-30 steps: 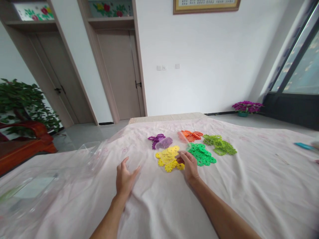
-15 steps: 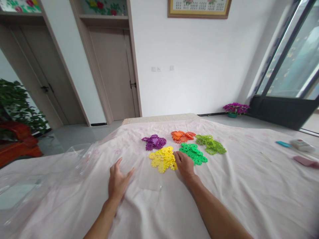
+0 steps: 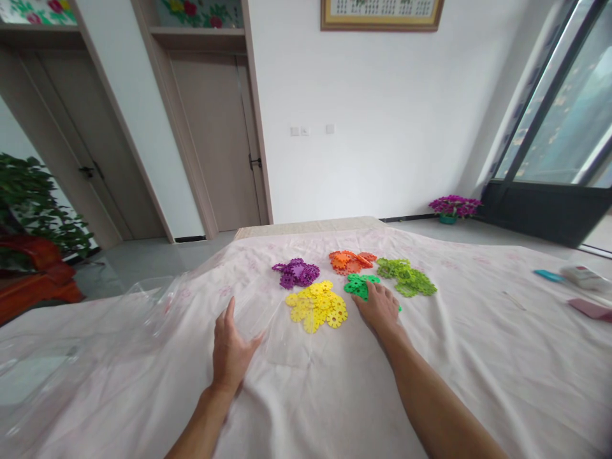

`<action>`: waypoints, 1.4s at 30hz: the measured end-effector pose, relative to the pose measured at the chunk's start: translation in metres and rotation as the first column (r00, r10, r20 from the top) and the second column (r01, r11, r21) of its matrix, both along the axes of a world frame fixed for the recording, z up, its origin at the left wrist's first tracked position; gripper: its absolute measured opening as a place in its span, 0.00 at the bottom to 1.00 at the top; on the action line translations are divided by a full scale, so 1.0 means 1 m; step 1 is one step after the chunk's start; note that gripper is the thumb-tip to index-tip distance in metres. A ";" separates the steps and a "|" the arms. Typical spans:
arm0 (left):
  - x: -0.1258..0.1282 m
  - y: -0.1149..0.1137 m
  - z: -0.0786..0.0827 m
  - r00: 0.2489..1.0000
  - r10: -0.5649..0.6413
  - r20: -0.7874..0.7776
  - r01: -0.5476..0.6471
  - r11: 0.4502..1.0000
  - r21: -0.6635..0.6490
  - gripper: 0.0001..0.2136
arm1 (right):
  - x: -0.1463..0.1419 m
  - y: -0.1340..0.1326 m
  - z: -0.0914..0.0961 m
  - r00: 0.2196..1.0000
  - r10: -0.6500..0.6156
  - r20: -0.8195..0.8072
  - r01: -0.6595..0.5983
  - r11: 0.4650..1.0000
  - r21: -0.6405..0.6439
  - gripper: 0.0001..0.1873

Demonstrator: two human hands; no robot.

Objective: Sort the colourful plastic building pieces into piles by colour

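Observation:
Five small heaps of flat plastic snowflake pieces lie on a pale pink cloth (image 3: 478,357): purple (image 3: 296,273), orange (image 3: 351,261), light green (image 3: 406,276), dark green (image 3: 357,285) and yellow (image 3: 316,305). My right hand (image 3: 379,308) lies palm down over the dark green heap and covers most of it; its fingers are spread. To the left of the yellow heap my left hand (image 3: 230,347) rests open on the cloth, fingers apart, at the edge of a clear plastic sheet (image 3: 282,331).
More clear plastic (image 3: 57,357) is bunched over the cloth at the left. At the far right edge lie a teal object (image 3: 549,275), a white object (image 3: 586,278) and a dark pink card (image 3: 590,308). Beyond the cloth are two doors, a potted plant and purple flowers.
A clear container that my right hand held over the yellow heap one second ago is gone from view. My right hand has moved right, from the yellow heap onto the dark green one.

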State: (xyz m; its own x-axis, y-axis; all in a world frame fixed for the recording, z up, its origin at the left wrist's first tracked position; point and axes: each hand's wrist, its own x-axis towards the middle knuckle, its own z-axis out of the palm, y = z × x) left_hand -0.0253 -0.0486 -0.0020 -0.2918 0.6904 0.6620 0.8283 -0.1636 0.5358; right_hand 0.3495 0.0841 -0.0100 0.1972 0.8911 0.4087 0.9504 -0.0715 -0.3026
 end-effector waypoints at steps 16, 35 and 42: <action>-0.007 0.007 -0.010 0.960 -0.069 0.270 0.083 0.996 -0.041 0.52 | 0.021 0.006 0.002 1.000 -0.013 -0.010 0.014 0.998 0.057 0.19; -0.007 0.005 -0.004 0.972 -0.129 0.198 0.128 0.992 0.021 0.40 | 0.015 0.000 0.008 0.975 0.056 -0.217 -0.004 0.973 0.230 0.19; -0.008 0.006 -0.006 0.977 -0.113 0.179 0.108 0.993 0.038 0.40 | 0.007 -0.004 0.012 0.997 0.076 -0.003 -0.072 0.955 0.287 0.17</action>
State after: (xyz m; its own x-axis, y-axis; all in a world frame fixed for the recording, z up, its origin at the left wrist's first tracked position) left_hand -0.0335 -0.0422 -0.0081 -0.3313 0.7072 0.6246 0.6943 -0.2655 0.6689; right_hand 0.3565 0.0805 0.0021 0.1425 0.7496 0.6463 0.9453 0.0905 -0.3134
